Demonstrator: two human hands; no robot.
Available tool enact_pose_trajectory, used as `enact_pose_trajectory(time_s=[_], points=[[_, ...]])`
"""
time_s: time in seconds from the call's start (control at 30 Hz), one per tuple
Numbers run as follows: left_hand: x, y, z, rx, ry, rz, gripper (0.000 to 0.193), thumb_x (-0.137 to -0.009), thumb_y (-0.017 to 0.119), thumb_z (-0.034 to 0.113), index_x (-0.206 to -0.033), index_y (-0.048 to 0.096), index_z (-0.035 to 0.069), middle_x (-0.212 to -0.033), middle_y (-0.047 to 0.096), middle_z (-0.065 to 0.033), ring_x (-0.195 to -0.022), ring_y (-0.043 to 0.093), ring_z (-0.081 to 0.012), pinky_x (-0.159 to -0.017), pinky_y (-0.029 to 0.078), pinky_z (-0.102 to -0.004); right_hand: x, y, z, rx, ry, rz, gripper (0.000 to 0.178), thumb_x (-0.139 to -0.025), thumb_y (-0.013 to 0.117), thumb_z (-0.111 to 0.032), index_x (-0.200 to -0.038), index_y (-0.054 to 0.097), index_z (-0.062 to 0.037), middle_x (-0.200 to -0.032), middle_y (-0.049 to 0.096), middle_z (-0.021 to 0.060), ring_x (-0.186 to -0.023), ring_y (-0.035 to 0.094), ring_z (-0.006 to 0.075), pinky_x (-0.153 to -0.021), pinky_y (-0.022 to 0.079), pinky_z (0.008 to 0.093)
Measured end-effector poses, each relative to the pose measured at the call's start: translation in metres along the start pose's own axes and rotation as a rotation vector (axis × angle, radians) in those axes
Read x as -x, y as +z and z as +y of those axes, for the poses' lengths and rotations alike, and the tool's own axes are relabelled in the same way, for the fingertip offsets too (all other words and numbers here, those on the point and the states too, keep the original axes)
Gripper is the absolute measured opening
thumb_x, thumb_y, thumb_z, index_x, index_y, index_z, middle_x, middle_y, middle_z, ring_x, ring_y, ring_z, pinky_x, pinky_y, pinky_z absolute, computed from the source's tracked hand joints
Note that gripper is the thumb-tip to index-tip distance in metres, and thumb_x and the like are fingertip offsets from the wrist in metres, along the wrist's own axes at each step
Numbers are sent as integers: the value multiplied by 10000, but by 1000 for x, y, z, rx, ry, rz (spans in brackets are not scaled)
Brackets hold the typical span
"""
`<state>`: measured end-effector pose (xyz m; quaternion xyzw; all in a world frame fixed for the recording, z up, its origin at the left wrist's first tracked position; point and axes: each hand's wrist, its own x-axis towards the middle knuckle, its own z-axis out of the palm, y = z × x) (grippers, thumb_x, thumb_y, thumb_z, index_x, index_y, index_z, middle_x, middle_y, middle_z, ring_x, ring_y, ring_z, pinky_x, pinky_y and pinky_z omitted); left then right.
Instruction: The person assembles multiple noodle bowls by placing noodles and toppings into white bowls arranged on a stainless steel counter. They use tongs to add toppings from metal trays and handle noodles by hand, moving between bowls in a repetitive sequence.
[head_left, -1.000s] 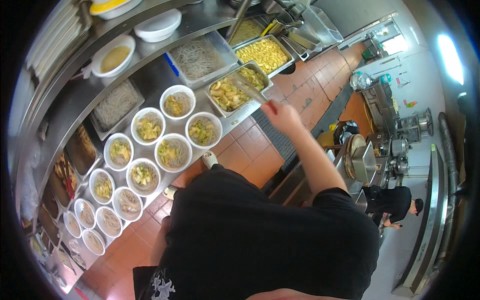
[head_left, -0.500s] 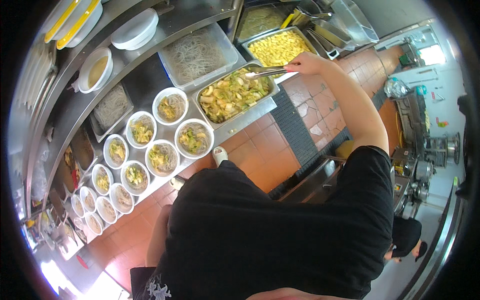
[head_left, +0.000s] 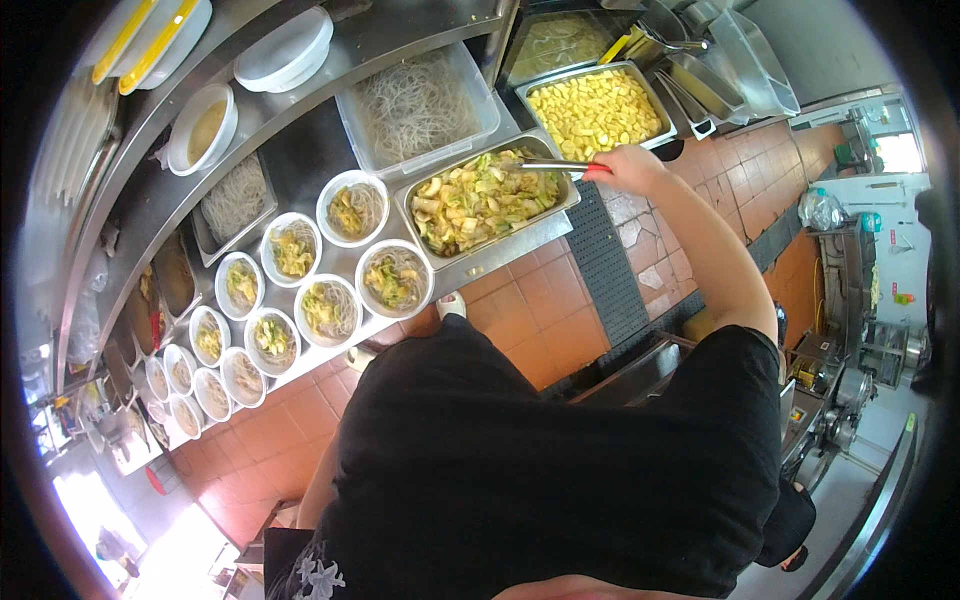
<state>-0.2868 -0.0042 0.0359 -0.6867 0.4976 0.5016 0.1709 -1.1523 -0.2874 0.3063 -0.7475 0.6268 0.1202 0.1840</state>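
My right hand [head_left: 632, 169] is closed round the red-gripped end of metal tongs [head_left: 553, 165]. Their tips reach into a steel pan [head_left: 478, 252] of cooked cabbage [head_left: 480, 200], at its far right part. To the left stand white bowls in two rows, holding pale glass noodles; several have cabbage on top, such as the nearest bowl [head_left: 394, 282] and the one behind it [head_left: 352, 208]. The bowls at the far left end [head_left: 212, 392] show mostly noodles. Only a bit of my left forearm [head_left: 318, 490] shows beside my black shirt; the left hand is out of sight.
Behind the cabbage is a clear tub of glass noodles [head_left: 415, 100]; right of it, a pan of yellow chunks [head_left: 597, 108]. A smaller noodle tray [head_left: 235, 207] sits further left. A steel shelf [head_left: 400, 40] carries white bowls. Another person [head_left: 790, 525] is at lower right.
My right hand has moved slightly down relative to the pan, and the tongs now sit lower in the cabbage. The whole view has shifted a little.
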Motion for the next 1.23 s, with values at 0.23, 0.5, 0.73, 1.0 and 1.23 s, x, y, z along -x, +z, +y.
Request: enact_pose_trajectory(time_s=[0.23, 0.5, 0.73, 1.0, 1.23], points=[[-59, -4, 39, 66, 12, 7, 444, -924, 651, 415, -1002, 790, 1, -1058, 765, -247, -1009, 745, -343, -858, 573, -435, 54, 47, -22, -28, 89, 197, 460, -998, 599, -568, -993, 737, -130, -816, 719, 193, -772, 702, 413, -711, 552, 530], [-82, -19, 83, 32, 49, -25, 481, -895, 681, 434, -1026, 780, -18, -1077, 764, -247, -1027, 739, -364, -904, 561, -434, 85, 90, -84, -661, 260, 242, 420, -1008, 670, -462, -982, 743, -49, -742, 671, 151, -644, 626, 312, -616, 498, 438], [-38, -65, 131, -139, 209, 4, 326, -905, 620, 269, -971, 768, -14, -925, 762, -222, -913, 743, -309, -812, 568, -424, 101, 101, -114, -1097, 473, 134, 433, -1047, 643, -434, -858, 669, -45, -656, 550, -24, -570, 486, 78, -513, 386, 281], [-50, -47, 88, -47, 108, 70, 429, -902, 624, 376, -997, 759, -20, -1010, 761, -250, -979, 736, -388, -882, 557, -475, 122, 57, -148, -1291, 505, 195, 379, -1052, 635, -405, -883, 655, -67, -634, 516, -42, -531, 454, 53, -475, 349, 240], [-42, -40, 18, 94, 26, 124, 586, -946, 587, 509, -1262, 699, 28, -1263, 694, -282, -1201, 656, -424, -1048, 495, -465, 77, 18, -227, -1257, 373, 166, 315, -1058, 626, -362, -983, 701, -66, -635, 525, -58, -508, 445, 56, -463, 330, 222]])
